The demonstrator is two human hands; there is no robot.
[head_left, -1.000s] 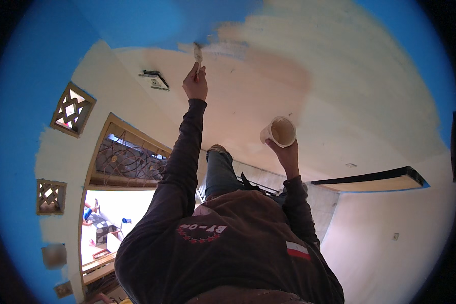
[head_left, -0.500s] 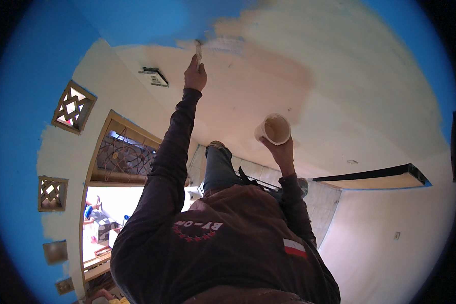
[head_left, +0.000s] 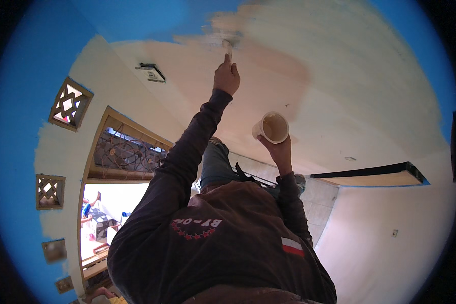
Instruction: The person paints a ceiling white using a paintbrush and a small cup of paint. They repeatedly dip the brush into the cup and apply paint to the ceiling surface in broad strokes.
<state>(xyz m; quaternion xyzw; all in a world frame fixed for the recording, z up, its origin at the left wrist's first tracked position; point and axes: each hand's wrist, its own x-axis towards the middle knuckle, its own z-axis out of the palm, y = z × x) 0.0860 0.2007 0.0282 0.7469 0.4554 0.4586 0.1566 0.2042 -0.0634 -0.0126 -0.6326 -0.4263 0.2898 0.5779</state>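
Observation:
My left hand (head_left: 227, 78) is raised on a stretched arm and closed around the handle of a paintbrush (head_left: 227, 47). The bristle end touches the wall (head_left: 213, 106) where cream paint borders blue paint (head_left: 152, 20), amid streaky, half-covered strokes. Lower and to the right, my right hand (head_left: 279, 153) grips a pale plastic tub (head_left: 273, 127) from beneath and the side. Its open mouth faces up toward me, and a beige coating shows inside. How much paint it holds, I cannot tell.
A socket plate (head_left: 151, 73) sits in the wall left of my brush arm. Further left are lattice vent openings (head_left: 71, 105) and a wood-framed window (head_left: 126, 152) with a bright opening below. A dark-edged recess (head_left: 375, 176) lies to the right; a smaller outlet (head_left: 394, 233) is below it.
My left hand and the paintbrush have moved right along the blue border, onto the streaky patch. The tub in my right hand stays nearly in place.

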